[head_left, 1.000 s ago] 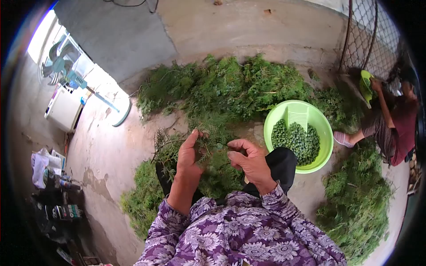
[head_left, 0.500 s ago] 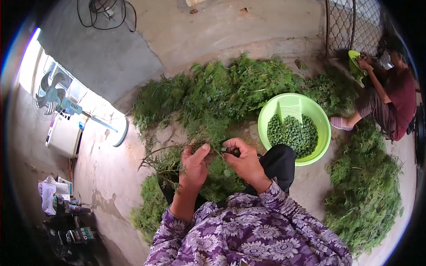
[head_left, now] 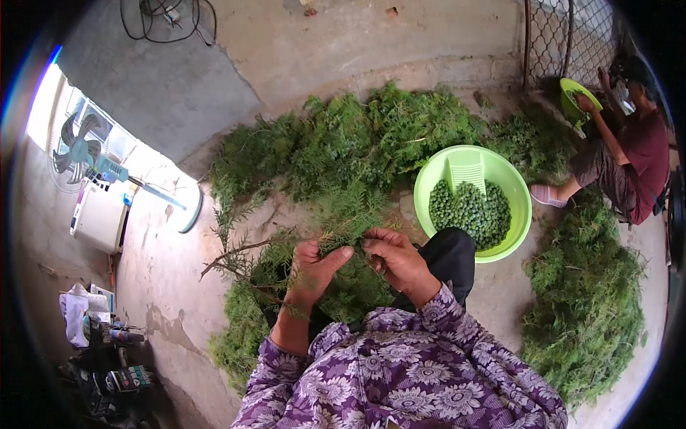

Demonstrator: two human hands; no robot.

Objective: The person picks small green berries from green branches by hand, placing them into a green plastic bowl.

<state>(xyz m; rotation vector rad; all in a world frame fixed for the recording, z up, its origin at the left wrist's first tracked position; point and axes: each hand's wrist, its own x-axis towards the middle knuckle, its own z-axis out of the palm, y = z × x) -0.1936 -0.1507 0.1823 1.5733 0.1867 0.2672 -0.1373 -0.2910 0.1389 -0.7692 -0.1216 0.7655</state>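
Note:
My left hand is closed around a leafy evergreen branch, whose bare woody stem sticks out to the left. Feathery green sprigs of it spread above and between my hands. Close beside, my right hand has its thumb and fingers pinched together at the sprigs; what lies in them is mostly hidden. To the right of my knee stands a light green basin with a ribbed washboard panel. Many small round green cones or berries fill its lower part.
Cut evergreen branches lie heaped along the wall, with another heap at right. A co-worker sits at far right with a green basin. A standing fan and a white box are at left.
The branch in my left hand has swung, its stem lower and its sprigs higher. My right fingers have closed in on the sprigs. The co-worker's hands and green basin have shifted.

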